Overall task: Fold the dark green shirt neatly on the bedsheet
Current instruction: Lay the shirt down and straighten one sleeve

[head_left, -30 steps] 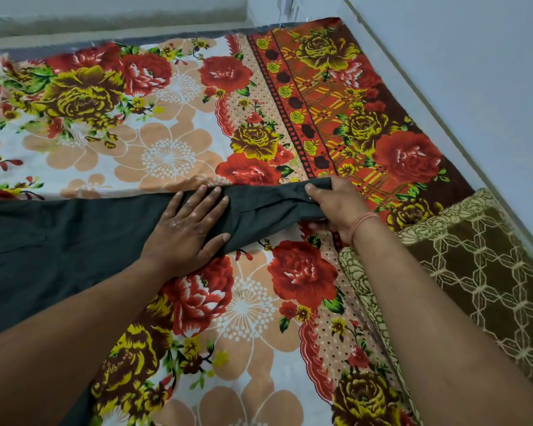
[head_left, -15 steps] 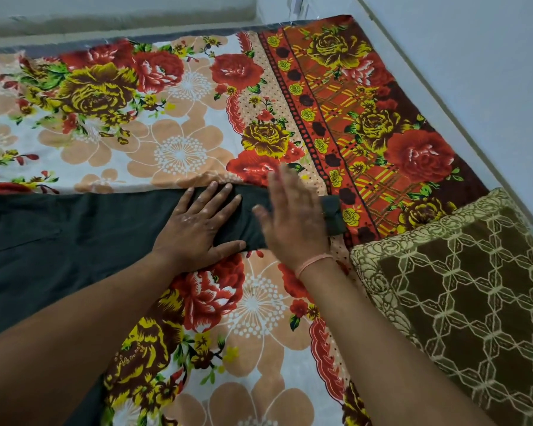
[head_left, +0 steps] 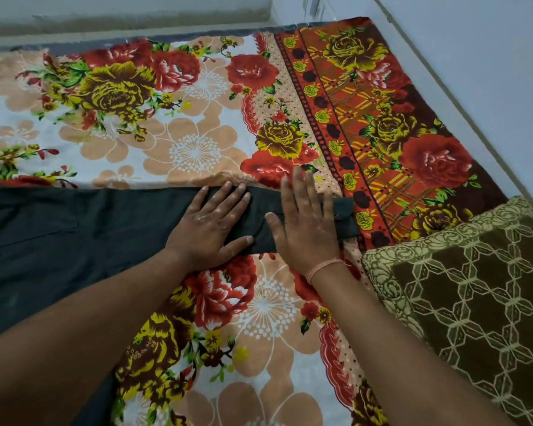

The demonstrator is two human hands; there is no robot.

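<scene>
Evidently this is the smoothing step, ahead of the sleeve fold. The dark green shirt point(head_left: 74, 235) lies spread on the bedsheet point(head_left: 197, 133), its body well away from the brown patterned cushion point(head_left: 474, 287). Its sleeve point(head_left: 346, 215) stretches toward that cushion, and the cuff ends just short of it.

Both hands lie flat on the sleeve. The left hand point(head_left: 206, 229) is on the part farther from the cushion, its fingers point(head_left: 234, 198) straight and slightly spread. The right hand point(head_left: 305, 222) is nearer the cushion, fingers straight and close together with the thumb out. Neither hand pinches any cloth.

The next move probably calls for taking the cuff end and carrying the sleeve back over the body, away from the cushion, while the left hand holds the fold line.

A second ago the right hand pinched the cuff close to the cushion. It has since let go and laid its palm across the sleeve, while the left hand has kept its place.
</scene>
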